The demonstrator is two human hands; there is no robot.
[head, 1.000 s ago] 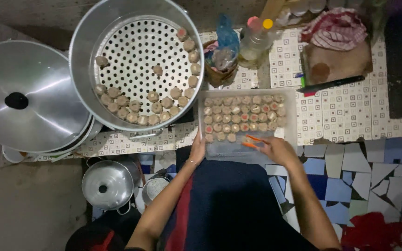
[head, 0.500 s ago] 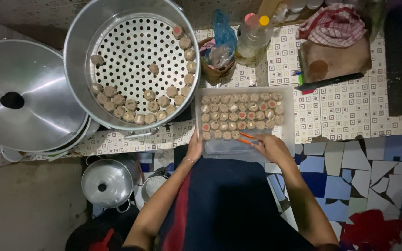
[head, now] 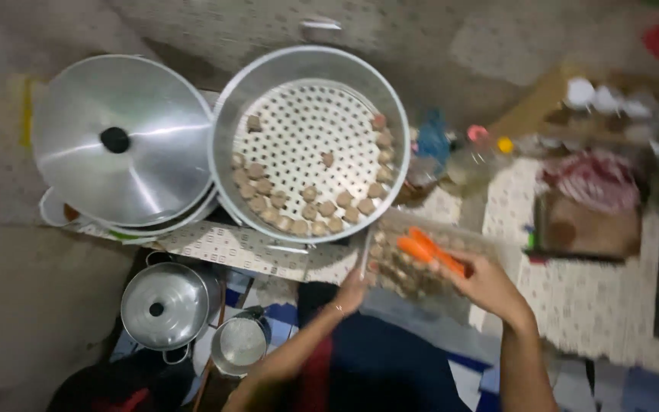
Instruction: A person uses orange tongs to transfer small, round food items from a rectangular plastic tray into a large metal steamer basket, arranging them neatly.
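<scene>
ok, left to right. big domed lid sits far left, small lidded pot below it near the floor, both well apart from the work. steamer in the middle: perforated tray inside, dumplings packed along the near and right rim, centre mostly bare.

left hand closes on the near left corner of the clear plastic container, steadying it; the fingers grip the edge. right hand is closed on orange tongs. frame is blurred, so i can't tell if the tong tips are pinched on a piece or just hanging over the container.

container sits on the tiled counter, just right of and touching the steamer's near rim, full of raw pieces in rows.

to do this step well, i'd judge: keep the left hand pinning the container so it doesn't slide, squeeze lightly so soft pieces don't deform, lift straight up, place into the bare gaps next to the existing row, pieces apart.

tongs: long axis runs diagonally, tips up-left toward the steamer, handle end down-right in the palm. container's long axis runs roughly left-right along the counter edge, tilted slightly.
</scene>
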